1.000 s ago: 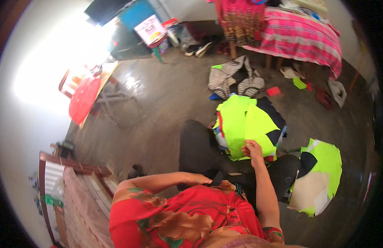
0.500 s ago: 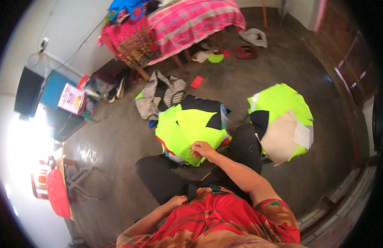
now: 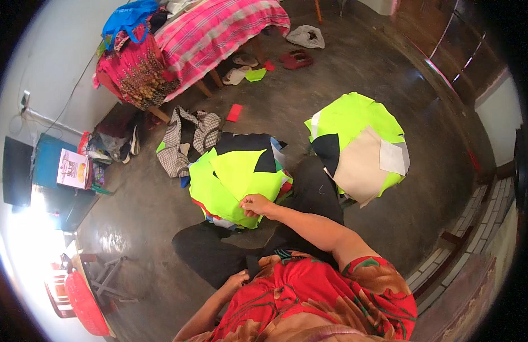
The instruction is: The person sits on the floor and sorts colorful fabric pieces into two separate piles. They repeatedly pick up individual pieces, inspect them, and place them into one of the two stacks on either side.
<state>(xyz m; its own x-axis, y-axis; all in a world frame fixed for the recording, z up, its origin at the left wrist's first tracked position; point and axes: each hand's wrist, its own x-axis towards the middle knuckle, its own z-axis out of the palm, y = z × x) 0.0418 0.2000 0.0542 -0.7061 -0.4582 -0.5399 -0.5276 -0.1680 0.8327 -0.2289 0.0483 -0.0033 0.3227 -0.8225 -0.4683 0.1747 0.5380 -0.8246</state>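
A heap of cut fabric pieces (image 3: 201, 185), mostly neon yellow-green with some black, red and white, lies on the floor before my crossed legs. My right hand (image 3: 256, 205) is on its near right side, fingers bent and pinched on a neon fabric piece (image 3: 236, 171); the fingertips are partly hidden. Close to my waist, my left hand (image 3: 237, 279) rests against my dark trousers, its fingers mostly out of sight. To the right lies a second fabric heap (image 3: 355, 111), neon with a black piece (image 3: 326, 151), a beige piece (image 3: 358, 162) and a small white piece (image 3: 393, 157) on top.
A checked garment (image 3: 174, 149) and a red scrap (image 3: 234, 112) lie beyond the near heap. Shoes (image 3: 134, 139) and a teal cabinet (image 3: 50, 157) are at left. A bed with a pink striped cover (image 3: 218, 34) stands behind. A red chair (image 3: 86, 302) is at lower left.
My view has swung to the right, so the room shifts leftward in it. My right hand stays at the same side of the near heap, and my left hand stays by my waist.
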